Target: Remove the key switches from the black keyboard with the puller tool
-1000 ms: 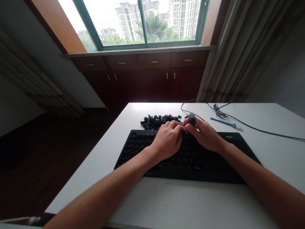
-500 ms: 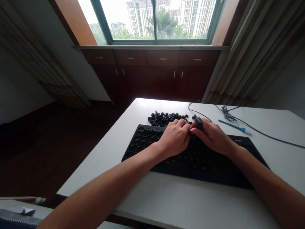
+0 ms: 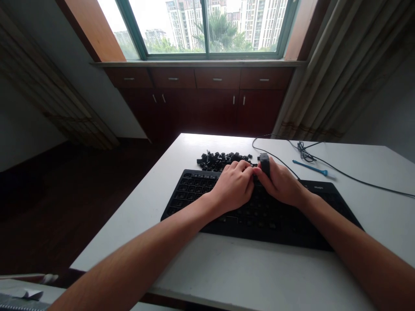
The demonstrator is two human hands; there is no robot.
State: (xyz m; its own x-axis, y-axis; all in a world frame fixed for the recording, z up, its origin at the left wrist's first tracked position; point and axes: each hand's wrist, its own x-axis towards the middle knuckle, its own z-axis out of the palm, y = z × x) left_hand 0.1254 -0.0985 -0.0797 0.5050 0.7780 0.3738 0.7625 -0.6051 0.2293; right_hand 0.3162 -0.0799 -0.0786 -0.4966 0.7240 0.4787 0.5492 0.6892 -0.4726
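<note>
A black keyboard [image 3: 316, 233] lies on the white table; its left part shows bare sockets without keycaps. Over its upper middle, my left hand [image 3: 235, 183] is closed, with fingers bent and fingertips touching those of my right hand. What lies between those fingertips is hidden. My right hand [image 3: 283, 183] is closed round a small dark tool with a ridged grey end [image 3: 265, 162], which sticks up past the index finger; its kind does not show. Just behind the keyboard is a heap of loose black keycaps [image 3: 217, 160].
A thin blue tool [image 3: 309, 167] lies to the right behind the keyboard. The black cable [image 3: 359, 180], partly bundled, runs across the white table [image 3: 136, 207] to the right. Dark red cabinets [image 3: 217, 108] stand beyond the table under a window.
My right hand has tilted the dark tool more upright, and its fingertips now sit closer to my left hand. The whole view has shifted slightly.
</note>
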